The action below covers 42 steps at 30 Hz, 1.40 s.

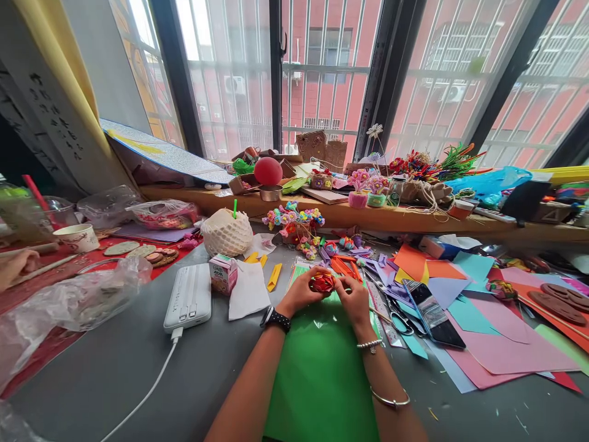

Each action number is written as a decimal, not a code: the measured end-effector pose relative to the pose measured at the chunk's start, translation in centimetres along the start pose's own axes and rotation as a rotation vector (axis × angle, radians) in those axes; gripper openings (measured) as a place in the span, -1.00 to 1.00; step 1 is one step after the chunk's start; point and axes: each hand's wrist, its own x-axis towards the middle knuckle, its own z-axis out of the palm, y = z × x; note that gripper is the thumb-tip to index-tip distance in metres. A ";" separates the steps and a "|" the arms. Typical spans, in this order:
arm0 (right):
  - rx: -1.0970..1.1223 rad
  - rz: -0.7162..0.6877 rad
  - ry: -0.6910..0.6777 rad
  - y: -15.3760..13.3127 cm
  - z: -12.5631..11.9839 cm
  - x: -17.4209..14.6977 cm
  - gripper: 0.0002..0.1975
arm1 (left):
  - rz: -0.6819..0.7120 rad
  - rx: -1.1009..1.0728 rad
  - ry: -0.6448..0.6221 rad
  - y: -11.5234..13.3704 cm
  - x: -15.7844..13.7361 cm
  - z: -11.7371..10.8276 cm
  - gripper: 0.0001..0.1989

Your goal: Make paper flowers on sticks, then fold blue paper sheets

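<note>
Between my two hands, above a shiny green sheet (322,374), is a small folded paper ball (322,282) in red, orange and yellow. My left hand (301,293) grips its left side, thumb and fingers closed round it. From the right, my right hand (353,298) pinches at the ball's edge; its fingertips partly hide what they hold. Just beyond the hands lie orange folded paper strips (346,267). Scissors (401,318) and a clear ruler (385,310) lie right of my right hand.
A white power bank (188,298) with a cable, a small carton (224,274) and a wrapped coconut (227,233) stand left. Rightward, a phone (433,313) lies on coloured paper (510,344). Crocheted flowers (294,224) stand behind. Another person's hand (18,268) shows far left.
</note>
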 end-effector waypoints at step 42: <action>0.028 0.006 0.041 -0.4 -0.4 -0.2 -0.62 | -0.149 -0.171 -0.048 0.1 -0.1 -0.4 -0.44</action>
